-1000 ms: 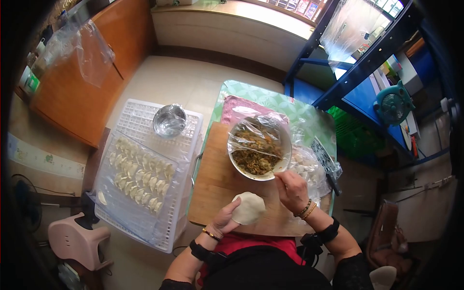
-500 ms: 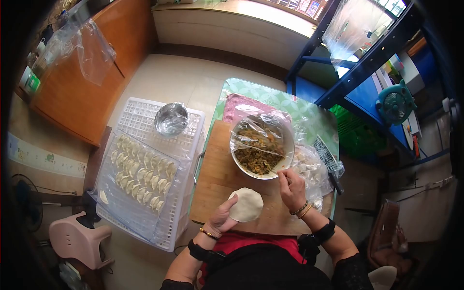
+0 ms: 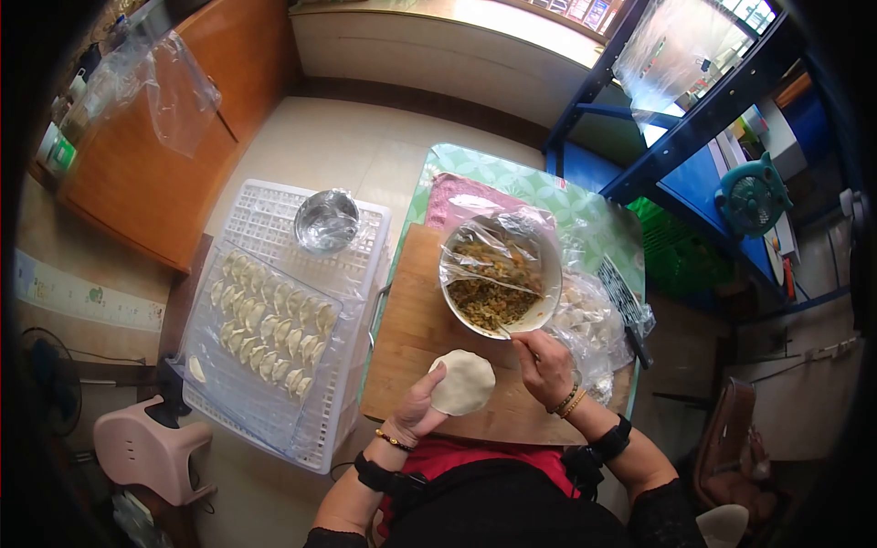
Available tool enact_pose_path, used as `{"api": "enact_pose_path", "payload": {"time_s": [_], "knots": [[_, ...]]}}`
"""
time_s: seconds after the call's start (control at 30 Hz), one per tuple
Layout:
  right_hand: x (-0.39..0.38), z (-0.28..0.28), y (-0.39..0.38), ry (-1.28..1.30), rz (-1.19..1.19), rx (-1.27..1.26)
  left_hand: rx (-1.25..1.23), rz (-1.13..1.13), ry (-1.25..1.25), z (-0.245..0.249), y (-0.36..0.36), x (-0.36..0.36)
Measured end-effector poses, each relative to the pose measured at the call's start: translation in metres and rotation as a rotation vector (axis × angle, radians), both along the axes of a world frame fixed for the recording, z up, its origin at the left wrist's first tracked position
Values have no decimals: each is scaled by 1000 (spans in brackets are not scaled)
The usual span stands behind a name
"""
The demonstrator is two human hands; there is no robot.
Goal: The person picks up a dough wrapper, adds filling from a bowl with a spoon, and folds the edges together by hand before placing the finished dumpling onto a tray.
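My left hand (image 3: 417, 410) holds a round dumpling wrapper (image 3: 464, 384) over the front of the wooden board (image 3: 408, 297), thumb on its edge. The wrapper lies flat with nothing on it. My right hand (image 3: 545, 369) is closed around a thin spoon-like utensil (image 3: 505, 334) at the near rim of a white bowl (image 3: 541, 316). Its far end is too small to make out. In the bowl is chopped green and orange filling (image 3: 484, 303), and clear plastic film (image 3: 498, 248) covers the far part.
Rows of folded dumplings (image 3: 265, 320) lie on a clear tray at left, above a white plastic crate (image 3: 248, 208). A metal bowl (image 3: 327, 222) stands on the crate. Right of the filling bowl are plastic-covered pale dough pieces (image 3: 585, 320) and a dark-handled knife (image 3: 635, 347).
My right hand has shifted slightly left along the bowl's near rim with the utensil. The wrapper in my left hand has stayed almost in place.
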State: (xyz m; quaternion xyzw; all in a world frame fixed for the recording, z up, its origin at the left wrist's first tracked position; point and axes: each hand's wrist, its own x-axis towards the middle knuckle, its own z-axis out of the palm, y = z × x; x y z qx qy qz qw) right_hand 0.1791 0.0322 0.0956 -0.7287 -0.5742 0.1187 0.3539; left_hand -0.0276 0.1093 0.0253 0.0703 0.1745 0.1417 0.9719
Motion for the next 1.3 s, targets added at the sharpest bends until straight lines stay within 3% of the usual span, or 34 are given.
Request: {"api": "enact_pose_path", "payload": {"time_s": [0.13,0.2,0.33,0.4,0.43,0.5,0.6,0.73,0.9,1.0,1.13,1.3], "knots": [[1,-7,3,116,-71,-9,22,13,31,3,4,0],[5,-10,4,397,-253,-172,33,18,36,3,7,-1],[17,-19,6,687,-328,-145,47,50,64,2,11,-4],[15,-12,5,264,-137,-47,43,62,73,2,12,-6],[15,-7,6,266,-138,-47,31,62,41,1,13,-7],[16,1,8,-75,134,44,18,59,9,1,12,-6],[17,-4,11,-242,312,-30,12,55,-8,-1,11,-5],[23,-3,15,-243,290,-42,5,49,9,-2,9,-4],[10,25,-1,-188,87,99,-3,50,5,-3,10,-4],[7,3,-14,-189,59,-18,37,34,47,0,8,0],[4,6,-13,-50,-110,102,16,32,17,-2,7,-2],[11,-4,-15,-182,-37,61,6,43,-12,1,11,3]]}}
